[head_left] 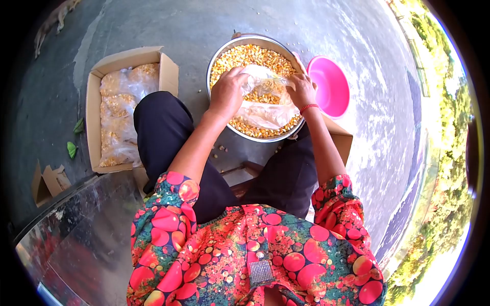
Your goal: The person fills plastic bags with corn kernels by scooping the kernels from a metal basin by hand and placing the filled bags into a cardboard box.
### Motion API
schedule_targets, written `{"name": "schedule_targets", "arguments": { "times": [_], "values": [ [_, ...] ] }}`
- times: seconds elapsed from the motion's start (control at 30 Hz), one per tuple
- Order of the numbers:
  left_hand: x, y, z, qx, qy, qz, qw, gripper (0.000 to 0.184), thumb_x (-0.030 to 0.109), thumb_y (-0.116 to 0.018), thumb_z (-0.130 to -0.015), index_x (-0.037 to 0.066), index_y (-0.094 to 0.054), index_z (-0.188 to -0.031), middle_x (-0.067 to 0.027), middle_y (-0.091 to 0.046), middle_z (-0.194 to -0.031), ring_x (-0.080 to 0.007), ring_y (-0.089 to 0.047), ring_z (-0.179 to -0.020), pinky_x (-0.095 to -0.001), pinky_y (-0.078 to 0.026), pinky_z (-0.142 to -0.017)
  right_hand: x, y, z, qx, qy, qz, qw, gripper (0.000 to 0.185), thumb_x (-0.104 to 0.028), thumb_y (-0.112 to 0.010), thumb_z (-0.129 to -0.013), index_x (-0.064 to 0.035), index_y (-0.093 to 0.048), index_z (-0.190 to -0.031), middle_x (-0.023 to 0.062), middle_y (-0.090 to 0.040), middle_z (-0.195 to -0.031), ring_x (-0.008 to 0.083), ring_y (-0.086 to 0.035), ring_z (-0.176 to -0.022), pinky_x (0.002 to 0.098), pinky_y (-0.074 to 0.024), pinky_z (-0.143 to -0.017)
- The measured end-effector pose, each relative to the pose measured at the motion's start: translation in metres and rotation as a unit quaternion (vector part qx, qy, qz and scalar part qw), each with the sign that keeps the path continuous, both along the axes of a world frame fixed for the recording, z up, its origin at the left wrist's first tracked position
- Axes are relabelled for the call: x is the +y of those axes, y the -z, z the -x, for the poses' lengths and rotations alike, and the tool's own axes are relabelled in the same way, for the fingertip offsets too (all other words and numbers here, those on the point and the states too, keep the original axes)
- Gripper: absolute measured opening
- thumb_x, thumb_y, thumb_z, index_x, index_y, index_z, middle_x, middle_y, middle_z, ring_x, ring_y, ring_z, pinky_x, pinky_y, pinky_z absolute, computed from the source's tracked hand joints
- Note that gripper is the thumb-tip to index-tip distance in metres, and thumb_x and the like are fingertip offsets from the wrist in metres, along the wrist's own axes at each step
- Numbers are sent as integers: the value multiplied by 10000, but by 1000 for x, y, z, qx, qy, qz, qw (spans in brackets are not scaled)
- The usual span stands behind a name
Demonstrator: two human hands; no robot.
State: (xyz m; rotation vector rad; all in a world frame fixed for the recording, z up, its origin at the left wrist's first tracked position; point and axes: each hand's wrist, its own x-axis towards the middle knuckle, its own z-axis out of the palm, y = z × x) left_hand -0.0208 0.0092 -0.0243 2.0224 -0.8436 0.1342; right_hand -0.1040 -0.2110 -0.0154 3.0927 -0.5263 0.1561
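Note:
A round metal basin (210,69) full of yellow and orange corn kernels (250,55) stands between and beyond my knees. Over the kernels I hold a clear plastic bag (270,113) with its mouth spread apart. My left hand (228,92) grips the bag's left edge, its fingers closed on the plastic. On the other side my right hand (302,91), with a red bracelet at the wrist, pinches the right edge. Kernels show through and inside the bag's opening; how many are in the bag cannot be made out.
At the left, an open cardboard box (93,122) holds several clear bags of corn. A pink bowl (334,89) sits right of the basin, near another cardboard box (341,138). Green leaves (72,149) and cardboard pieces (55,179) lie at far left. An animal (50,24) lies at top left.

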Motion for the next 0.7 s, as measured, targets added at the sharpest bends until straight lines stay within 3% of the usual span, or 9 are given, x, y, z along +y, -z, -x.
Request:
{"name": "schedule_targets", "arguments": {
  "times": [0.03, 0.13, 0.2, 0.27, 0.4, 0.5, 0.6, 0.7],
  "values": [
    [1, 0, -1, -6, -1, 1, 1000, 315, -55, -489, -696, 72, -642, -941, -85, -574, -991, -257, -547, -909, -337, -453, -788, -4, 3, 1, 1, -1, 0, 1000, 249, -169, -593, -706, -159, -593, -955, 65, -563, -1038, 255, -501, -1021, 403, -378, -833],
    [4, -1, -2, 10, 0, -6, 1000, 346, -70, -487, -689, 87, -641, -956, -109, -555, -1031, -267, -529, -965, -337, -437, -834, -4, -1, 2, -103, 17, -147, 984, 143, -161, -547, -755, -79, -590, -865, 142, -608, -757, 332, -583, -701, 385, -460, -615],
    [4, 0, -2, 33, 4, -16, 999, 377, -90, -480, -677, 94, -641, -964, -136, -540, -1061, -282, -517, -1006, -341, -426, -866, -3, -13, 1, -99, 12, -190, 977, 132, -150, -537, -759, -74, -585, -856, 148, -605, -750, 335, -583, -702, 392, -457, -611],
    [2, 2, -1, -2, -20, -22, 1000, 310, -14, -539, -707, 97, -636, -979, -120, -541, -1043, -269, -519, -970, -344, -437, -834, 10, -38, 1, -109, 5, -262, 959, 107, -126, -524, -763, -54, -567, -829, 176, -584, -712, 344, -580, -685, 402, -446, -589],
    [-1, 1, 2, 1, -8, -30, 1000, 330, 0, -550, -702, 81, -611, -1016, -132, -531, -1052, -274, -507, -994, -350, -435, -842, 12, -33, -5, -98, -4, -189, 977, 112, -135, -542, -761, -36, -565, -809, 190, -559, -664, 348, -568, -641, 385, -441, -560],
    [1, -1, 0, 47, 1, -31, 998, 388, -17, -500, -701, 70, -565, -1073, -165, -513, -1088, -316, -510, -1003, -365, -422, -867, 7, -29, -1, -93, 8, -237, 967, 118, -143, -543, -769, -32, -564, -803, 181, -556, -650, 339, -563, -612, 382, -435, -549],
    [-1, 0, -2, 47, -8, 0, 999, 343, -25, -500, -697, 39, -568, -1027, -145, -538, -1011, -310, -555, -883, -380, -469, -756, 11, -39, 9, -32, -15, -288, 957, 136, -148, -543, -786, -18, -567, -821, 183, -569, -684, 303, -569, -631, 368, -432, -573],
    [0, 2, -1, 63, -14, -15, 998, 342, -29, -492, -694, 40, -569, -1020, -136, -548, -982, -305, -561, -861, -380, -471, -746, -1, -23, 16, 47, -29, -276, 960, 147, -144, -558, -791, -14, -577, -857, 166, -579, -703, 225, -573, -644, 335, -432, -602]
  ]
}}
